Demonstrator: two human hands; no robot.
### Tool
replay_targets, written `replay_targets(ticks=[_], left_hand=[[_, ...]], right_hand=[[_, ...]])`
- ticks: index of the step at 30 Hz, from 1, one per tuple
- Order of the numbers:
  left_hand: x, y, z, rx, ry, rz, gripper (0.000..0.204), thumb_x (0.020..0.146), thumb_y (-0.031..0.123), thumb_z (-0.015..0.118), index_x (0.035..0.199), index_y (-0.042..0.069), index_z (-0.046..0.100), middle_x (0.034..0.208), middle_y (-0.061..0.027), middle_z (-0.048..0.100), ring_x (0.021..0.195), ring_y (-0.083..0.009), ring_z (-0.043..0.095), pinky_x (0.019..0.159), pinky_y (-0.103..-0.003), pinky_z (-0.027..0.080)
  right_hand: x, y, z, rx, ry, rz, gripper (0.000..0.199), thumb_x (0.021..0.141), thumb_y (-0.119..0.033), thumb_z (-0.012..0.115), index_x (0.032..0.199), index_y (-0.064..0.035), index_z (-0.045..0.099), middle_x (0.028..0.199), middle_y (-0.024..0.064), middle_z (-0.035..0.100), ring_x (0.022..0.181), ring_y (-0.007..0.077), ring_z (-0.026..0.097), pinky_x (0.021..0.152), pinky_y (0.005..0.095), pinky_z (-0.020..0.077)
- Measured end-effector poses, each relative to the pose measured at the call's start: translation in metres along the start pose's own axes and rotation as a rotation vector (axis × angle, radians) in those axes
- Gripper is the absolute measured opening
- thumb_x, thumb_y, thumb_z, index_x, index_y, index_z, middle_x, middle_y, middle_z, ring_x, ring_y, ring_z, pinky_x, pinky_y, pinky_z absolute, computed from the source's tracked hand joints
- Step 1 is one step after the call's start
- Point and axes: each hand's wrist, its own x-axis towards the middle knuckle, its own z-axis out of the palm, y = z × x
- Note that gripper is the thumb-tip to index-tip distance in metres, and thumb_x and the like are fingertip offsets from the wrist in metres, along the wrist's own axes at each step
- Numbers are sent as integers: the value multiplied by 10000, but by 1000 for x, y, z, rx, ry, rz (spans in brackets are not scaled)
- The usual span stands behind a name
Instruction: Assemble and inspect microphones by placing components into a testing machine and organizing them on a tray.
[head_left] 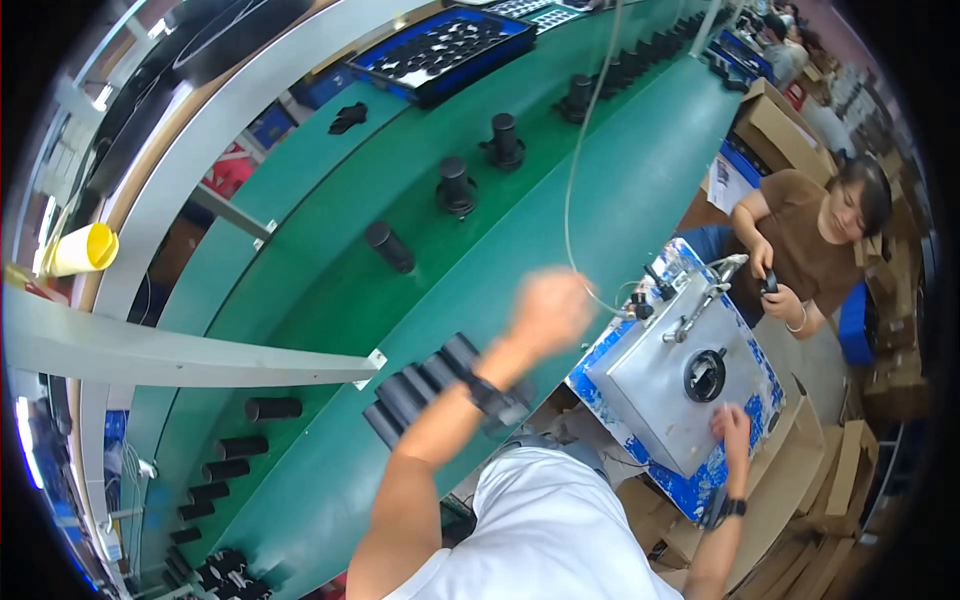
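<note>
My left hand (pixel 550 312) is raised over the near edge of the green bench, smeared by motion, so I cannot tell whether it grips anything. Below its wrist, several black cylinders (pixel 410 393) lie side by side on the bench. My right hand (pixel 733 430) rests at the near edge of a silver metal fixture (pixel 645 385), fingers loosely bent and nothing visible in them. Close to those fingers, a black ring-shaped part (pixel 705 375) sits on the fixture's top. A metal clamp lever (pixel 695 315) is mounted along the fixture's far side.
Black cylinders with collars (pixel 456 187) stand along the green conveyor (pixel 330 300); others lie at its left end. A blue tray (pixel 445 50) of black parts is behind. A white post (pixel 200 345) crosses the left. Another person (pixel 810 240) holds a black part at right, near cardboard boxes (pixel 785 125).
</note>
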Motion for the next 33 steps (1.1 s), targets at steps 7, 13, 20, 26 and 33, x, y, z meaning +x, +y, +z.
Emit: replay_targets(ticks=[7,13,20,26,33], left_hand=[[-51,-209,-142,912,138,-710,502,792,375,729,1203,136,571,1145,-137,582,1053,-342,561,869,-475,461],[-40,-168,-116,148,277,-679,233,826,248,677,972,69,709,904,-106,679,833,-267,656,772,-359,515],[36,44,-44,-1198,-377,-400,345,849,241,579,998,-56,675,858,-142,672,707,-221,672,689,-321,545],[20,103,26,-1423,-162,-771,496,1015,387,419,1317,-5,458,1175,-119,596,941,-166,624,812,-288,501],[-16,160,59,-1627,-656,-1025,490,1015,428,394,1166,-16,535,870,-132,649,703,-214,651,636,-277,514]], right_hand=[[-64,18,19,202,243,-13,192,959,-223,582,860,-60,602,681,-13,572,601,47,507,534,197,388],[-74,-63,46,213,252,-270,118,937,-145,598,903,-32,590,763,-11,567,653,66,530,582,201,409],[-49,-172,162,746,-780,-218,644,973,-499,441,1265,74,482,1095,173,634,956,254,654,875,355,509],[-57,-186,143,1222,-401,-333,540,927,-354,566,1310,-6,412,1180,159,553,1072,288,573,971,415,450],[-48,-156,82,1223,-161,-557,597,809,-244,678,1303,-48,404,1190,125,493,1146,296,488,1044,438,376]])
